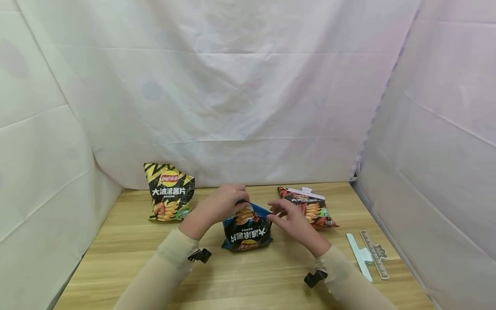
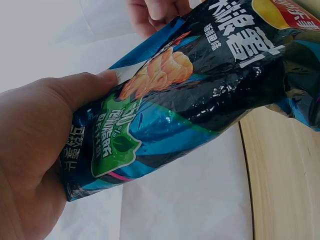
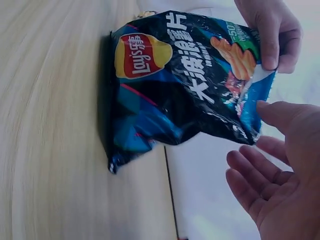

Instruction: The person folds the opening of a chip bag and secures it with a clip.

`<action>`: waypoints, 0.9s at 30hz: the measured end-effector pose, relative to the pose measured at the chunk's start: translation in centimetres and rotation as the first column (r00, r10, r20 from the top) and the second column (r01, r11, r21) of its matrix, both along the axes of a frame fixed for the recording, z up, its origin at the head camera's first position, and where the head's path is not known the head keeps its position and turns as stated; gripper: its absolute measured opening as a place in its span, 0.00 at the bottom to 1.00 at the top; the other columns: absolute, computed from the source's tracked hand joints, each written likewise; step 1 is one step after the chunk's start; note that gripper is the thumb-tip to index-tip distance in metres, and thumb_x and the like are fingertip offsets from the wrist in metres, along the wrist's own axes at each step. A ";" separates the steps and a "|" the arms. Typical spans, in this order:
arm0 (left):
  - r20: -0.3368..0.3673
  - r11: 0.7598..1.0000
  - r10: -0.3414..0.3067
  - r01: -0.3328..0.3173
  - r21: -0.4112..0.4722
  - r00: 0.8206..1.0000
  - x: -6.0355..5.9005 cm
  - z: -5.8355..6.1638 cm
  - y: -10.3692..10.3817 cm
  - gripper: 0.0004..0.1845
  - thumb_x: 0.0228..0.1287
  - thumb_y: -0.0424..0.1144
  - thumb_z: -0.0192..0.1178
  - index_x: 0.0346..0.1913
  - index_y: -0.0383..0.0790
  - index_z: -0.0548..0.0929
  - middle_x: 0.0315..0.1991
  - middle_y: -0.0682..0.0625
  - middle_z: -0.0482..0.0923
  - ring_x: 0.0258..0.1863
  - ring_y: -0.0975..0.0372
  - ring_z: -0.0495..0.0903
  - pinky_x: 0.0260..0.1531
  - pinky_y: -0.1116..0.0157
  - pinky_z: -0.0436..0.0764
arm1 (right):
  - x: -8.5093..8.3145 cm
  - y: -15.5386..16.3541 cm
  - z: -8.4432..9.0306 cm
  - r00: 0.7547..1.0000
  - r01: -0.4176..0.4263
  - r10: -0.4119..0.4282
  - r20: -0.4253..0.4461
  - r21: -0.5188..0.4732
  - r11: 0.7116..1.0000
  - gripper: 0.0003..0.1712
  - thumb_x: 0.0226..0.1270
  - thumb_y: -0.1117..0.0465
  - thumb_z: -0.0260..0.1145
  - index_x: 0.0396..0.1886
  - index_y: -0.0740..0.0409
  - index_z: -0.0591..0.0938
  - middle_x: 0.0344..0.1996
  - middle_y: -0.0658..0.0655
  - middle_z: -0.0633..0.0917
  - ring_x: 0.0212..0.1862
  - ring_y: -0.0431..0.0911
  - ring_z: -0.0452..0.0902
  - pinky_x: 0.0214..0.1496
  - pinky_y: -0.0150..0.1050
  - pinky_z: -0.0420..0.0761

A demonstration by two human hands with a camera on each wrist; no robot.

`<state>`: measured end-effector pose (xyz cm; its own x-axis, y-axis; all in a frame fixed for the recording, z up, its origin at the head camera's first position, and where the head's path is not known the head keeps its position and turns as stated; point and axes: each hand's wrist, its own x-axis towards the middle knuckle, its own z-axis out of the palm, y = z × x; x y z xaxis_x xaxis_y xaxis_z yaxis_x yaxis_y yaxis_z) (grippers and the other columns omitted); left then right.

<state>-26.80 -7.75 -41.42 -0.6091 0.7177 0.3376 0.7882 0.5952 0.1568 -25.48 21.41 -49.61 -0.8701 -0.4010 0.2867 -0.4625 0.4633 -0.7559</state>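
A blue-and-black potato chip bag point(image 1: 249, 230) stands mid-table with its lettering upside down in the head view. Along its top runs a folded-over blue strip point(image 3: 255, 105). My left hand point(image 1: 228, 200) pinches that folded end at the left, thumb on the printed face in the left wrist view and the other fingers hidden behind the bag. At the other corner, my right hand point(image 1: 290, 219) holds the fold between thumb and index finger, and its remaining fingers point(image 3: 245, 175) are spread away from the bag.
A yellow-and-black chip bag point(image 1: 170, 193) leans at the back left. At the back right lies a red-and-black chip bag point(image 1: 310, 211) with a white clip point(image 1: 306, 193) across its top. A pale green clip point(image 1: 360, 256) and a grey clip point(image 1: 375, 255) lie at the right. White cloth point(image 1: 240, 94) encloses the table.
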 end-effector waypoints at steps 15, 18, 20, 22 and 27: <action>0.011 1.000 -0.002 0.002 0.014 1.000 0.1 0.2 -0.2 0.03 0.78 0.38 0.72 0.46 0.44 0.93 0.41 0.54 0.86 0.37 0.64 0.85 0.40 0.66 0.87 | 3.5 12.6 5.1 0.970 0.238 -0.243 -0.021 0.296 0.925 0.09 0.81 0.60 0.73 0.51 0.63 0.90 0.37 0.53 0.92 0.37 0.45 0.86 0.35 0.40 0.83; 0.009 1.000 -0.003 0.003 0.014 1.000 0.0 0.2 -0.3 0.03 0.79 0.38 0.72 0.46 0.45 0.93 0.41 0.54 0.86 0.38 0.64 0.85 0.40 0.66 0.86 | 4.1 15.3 5.2 0.945 0.300 -0.326 0.002 0.381 0.874 0.15 0.83 0.56 0.72 0.52 0.65 0.89 0.38 0.54 0.91 0.38 0.47 0.85 0.36 0.43 0.83; 0.006 1.000 -0.002 0.002 0.015 1.000 0.0 0.1 -0.3 0.03 0.79 0.38 0.71 0.46 0.45 0.93 0.42 0.54 0.86 0.38 0.64 0.85 0.40 0.66 0.87 | 4.4 17.0 5.1 0.930 0.312 -0.367 0.037 0.451 0.836 0.21 0.85 0.52 0.69 0.55 0.70 0.86 0.40 0.57 0.90 0.39 0.49 0.85 0.37 0.47 0.84; 0.003 1.000 0.000 0.000 0.014 1.000 0.0 0.2 -0.4 0.03 0.79 0.38 0.72 0.46 0.45 0.93 0.42 0.54 0.86 0.38 0.64 0.85 0.40 0.66 0.87 | 4.6 18.4 4.7 0.915 0.306 -0.397 0.074 0.518 0.799 0.27 0.85 0.50 0.68 0.57 0.76 0.83 0.42 0.63 0.89 0.41 0.53 0.86 0.40 0.53 0.86; -0.006 1.000 0.005 -0.005 0.007 1.000 -0.1 0.0 -0.4 0.02 0.78 0.38 0.72 0.45 0.45 0.93 0.41 0.54 0.85 0.37 0.63 0.85 0.40 0.65 0.86 | 5.3 20.6 3.0 0.885 0.258 -0.447 0.130 0.661 0.705 0.36 0.81 0.50 0.70 0.58 0.86 0.77 0.48 0.79 0.86 0.48 0.69 0.87 0.51 0.65 0.85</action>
